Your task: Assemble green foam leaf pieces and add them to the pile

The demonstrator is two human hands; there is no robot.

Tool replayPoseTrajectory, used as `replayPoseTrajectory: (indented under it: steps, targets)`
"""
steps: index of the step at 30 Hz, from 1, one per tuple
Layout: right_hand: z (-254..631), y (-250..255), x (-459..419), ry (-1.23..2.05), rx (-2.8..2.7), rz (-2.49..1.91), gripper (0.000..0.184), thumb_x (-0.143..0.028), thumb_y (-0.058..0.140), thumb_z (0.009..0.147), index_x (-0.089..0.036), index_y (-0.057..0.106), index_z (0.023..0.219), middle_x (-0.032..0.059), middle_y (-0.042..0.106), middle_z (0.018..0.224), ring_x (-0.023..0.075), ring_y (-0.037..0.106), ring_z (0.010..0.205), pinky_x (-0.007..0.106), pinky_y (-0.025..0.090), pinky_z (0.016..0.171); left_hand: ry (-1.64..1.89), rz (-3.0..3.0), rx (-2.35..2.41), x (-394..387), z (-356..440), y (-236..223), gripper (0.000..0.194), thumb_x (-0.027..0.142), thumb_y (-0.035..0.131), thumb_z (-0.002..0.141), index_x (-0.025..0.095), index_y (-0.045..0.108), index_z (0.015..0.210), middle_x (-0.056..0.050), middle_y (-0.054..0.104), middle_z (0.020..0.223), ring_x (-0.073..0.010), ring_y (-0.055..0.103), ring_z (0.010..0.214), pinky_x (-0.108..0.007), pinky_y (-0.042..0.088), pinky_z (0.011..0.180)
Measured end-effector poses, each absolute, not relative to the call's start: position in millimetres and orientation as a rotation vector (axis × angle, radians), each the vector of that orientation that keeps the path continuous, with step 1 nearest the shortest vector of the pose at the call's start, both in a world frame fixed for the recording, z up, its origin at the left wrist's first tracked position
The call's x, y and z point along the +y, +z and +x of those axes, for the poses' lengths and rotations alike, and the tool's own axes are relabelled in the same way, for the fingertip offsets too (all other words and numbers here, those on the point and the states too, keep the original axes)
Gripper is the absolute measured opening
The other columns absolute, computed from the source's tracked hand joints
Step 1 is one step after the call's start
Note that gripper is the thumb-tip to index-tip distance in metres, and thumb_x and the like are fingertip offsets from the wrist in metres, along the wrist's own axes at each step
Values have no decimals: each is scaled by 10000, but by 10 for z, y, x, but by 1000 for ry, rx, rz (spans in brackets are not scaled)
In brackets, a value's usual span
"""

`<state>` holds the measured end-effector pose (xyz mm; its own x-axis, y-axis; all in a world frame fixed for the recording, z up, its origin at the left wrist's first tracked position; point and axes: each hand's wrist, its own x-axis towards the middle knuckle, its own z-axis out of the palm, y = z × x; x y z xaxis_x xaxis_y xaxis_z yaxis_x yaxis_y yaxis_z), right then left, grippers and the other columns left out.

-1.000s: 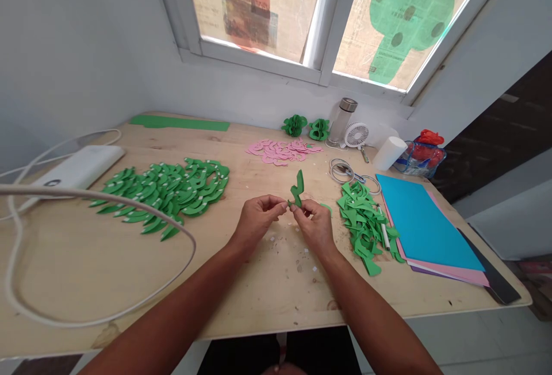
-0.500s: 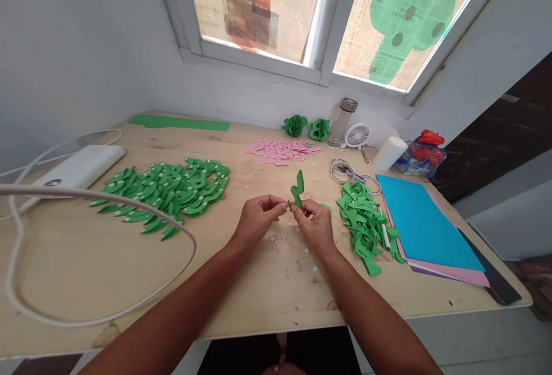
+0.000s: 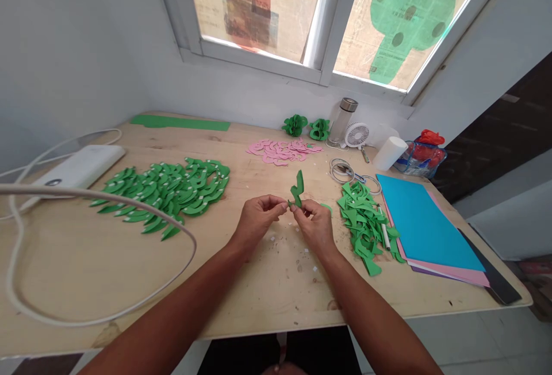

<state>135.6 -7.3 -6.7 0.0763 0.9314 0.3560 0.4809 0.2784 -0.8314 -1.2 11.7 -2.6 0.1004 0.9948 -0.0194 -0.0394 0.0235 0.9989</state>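
Over the middle of the table, a curvy green paper cutout (image 3: 297,189) stands upright between my hands. My right hand (image 3: 315,222) is closed, thumb and fingers pinching its lower end. Close beside it, my left hand (image 3: 261,217) is also closed, its fingertips pinched at the cutout's bottom edge; whether they grip the paper itself or a tiny bit on it is hard to see. To the left lies a pile of green paper cutouts (image 3: 168,191) with small white patches on them. Green paper scraps (image 3: 362,219) are heaped to the right.
Pink paper cutouts (image 3: 282,150) lie behind, near two green paper balls (image 3: 295,125), a glass bottle (image 3: 342,125) and a small fan (image 3: 357,134). A white cable (image 3: 195,245) loops across the left. Blue paper (image 3: 425,222) and a white roll (image 3: 390,153) are at right.
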Motion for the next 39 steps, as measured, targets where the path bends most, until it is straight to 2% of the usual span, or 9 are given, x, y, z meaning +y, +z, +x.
replayPoseTrajectory:
  steps: [26, 31, 39]
  targets:
    - [1349, -45, -71, 665, -1483, -1369, 234, -298, 553, 745, -151, 654, 594, -29, 489, 499, 97, 404, 488, 213, 310, 466, 1110, 1163, 1071, 120, -25, -24, 234, 375, 688, 598, 149, 663, 649, -33, 637, 631, -140, 556, 596, -244, 437, 556]
    - [1354, -77, -48, 834, -1372, -1341, 233, -331, 566, 733, -131, 680, 699, -8, 542, 557, 103, 422, 511, 216, 312, 469, 1123, 1148, 1050, 123, -25, -31, 208, 342, 695, 603, 151, 656, 676, -24, 634, 626, -134, 558, 591, -239, 439, 552]
    - [1359, -55, -38, 983, -1231, -1268, 215, -324, 574, 717, -132, 669, 698, 22, 614, 634, 118, 482, 564, 223, 354, 512, 1096, 1176, 1024, 121, -48, 19, 193, 326, 667, 634, 147, 668, 707, -28, 628, 638, -131, 545, 597, -235, 434, 553]
